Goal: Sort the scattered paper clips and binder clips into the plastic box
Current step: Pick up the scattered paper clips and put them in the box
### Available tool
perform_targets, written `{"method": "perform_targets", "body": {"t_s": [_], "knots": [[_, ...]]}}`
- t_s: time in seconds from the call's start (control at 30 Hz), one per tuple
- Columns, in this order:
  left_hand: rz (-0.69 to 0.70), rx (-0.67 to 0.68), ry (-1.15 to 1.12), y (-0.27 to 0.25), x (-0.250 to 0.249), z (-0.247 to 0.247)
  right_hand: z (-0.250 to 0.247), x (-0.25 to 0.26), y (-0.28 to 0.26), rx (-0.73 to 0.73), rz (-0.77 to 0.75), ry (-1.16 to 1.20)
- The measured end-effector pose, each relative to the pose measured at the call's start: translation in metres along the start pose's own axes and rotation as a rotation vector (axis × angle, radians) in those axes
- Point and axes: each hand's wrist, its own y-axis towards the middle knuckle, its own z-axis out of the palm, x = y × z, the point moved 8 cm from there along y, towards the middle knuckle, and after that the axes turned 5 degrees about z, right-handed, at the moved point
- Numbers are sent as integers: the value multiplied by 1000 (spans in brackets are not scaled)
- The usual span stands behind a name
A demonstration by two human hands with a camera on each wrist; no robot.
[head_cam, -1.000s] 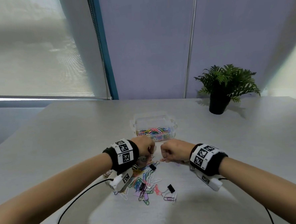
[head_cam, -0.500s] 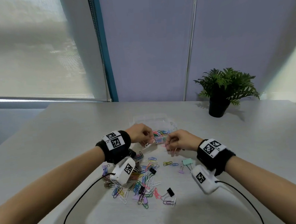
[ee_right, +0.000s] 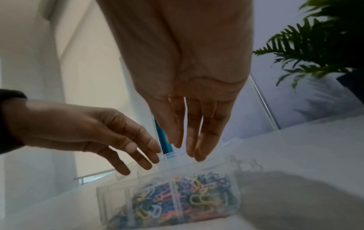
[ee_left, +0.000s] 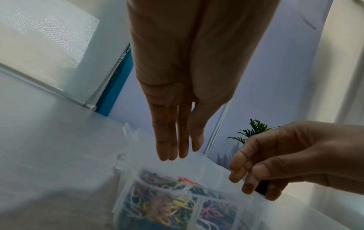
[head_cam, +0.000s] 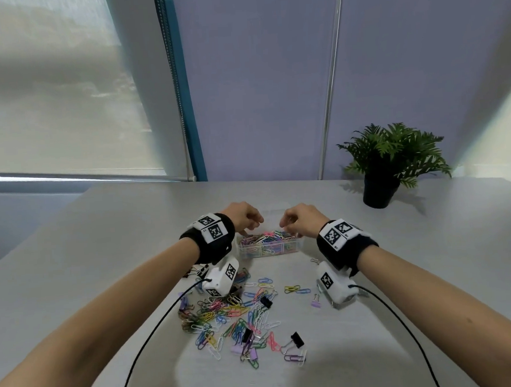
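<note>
A clear plastic box (head_cam: 253, 253) with divided compartments stands mid-table and holds many coloured paper clips. My left hand (head_cam: 254, 223) hovers over its left part, fingers straight and pointing down (ee_left: 177, 149), holding nothing. My right hand (head_cam: 289, 222) hovers over the right part, fingers also straight and empty (ee_right: 187, 140). Nearer me lies a scattered pile of coloured paper clips (head_cam: 225, 311). Among them are black binder clips (head_cam: 296, 339) and a small purple binder clip (head_cam: 315, 303).
A potted green plant (head_cam: 392, 155) stands at the back right of the grey table (head_cam: 102, 247). Black cables run from both wrist cameras toward the front edge. A window blind and a wall are behind the table.
Both hands have moved from the clip pile forward to above the box. Their fingers, curled before, are now straight and hold nothing.
</note>
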Motion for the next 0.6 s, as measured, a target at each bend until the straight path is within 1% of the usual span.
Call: {"method": "perform_targets", "body": {"t_s": [0.07,0.1,0.17,0.2,0.23,0.3,0.33,0.4,0.43,0.5,0.57,0.6], "knots": [[36,-17,35,-6,-3,-2,-2,6,-9,-6,-74,-90],[64,-27,62,-10,-6,-2,0,9,-16,16,-117,-116],[137,-19,154,-19,-16,1,11,14,-31,105,-194,-184],[169,11,198,-24,-21,7,20,15,-39,165,-220,-236],[193,61,229,-29,-25,16,31,14,-46,232,-233,-289],[214,203,309,-37,-29,41,52,8,-56,360,-217,-390],[214,278,367,-39,-29,55,59,4,-59,398,-207,-462],[209,381,489,-41,-23,78,67,-3,-59,405,-197,-587],[221,388,544,-41,-22,85,69,-5,-59,392,-199,-601],[246,332,609,-40,-23,90,70,-3,-62,353,-223,-564],[271,276,633,-38,-26,90,70,-3,-67,334,-242,-514],[274,271,637,-38,-27,90,70,-3,-69,330,-249,-502]]}}
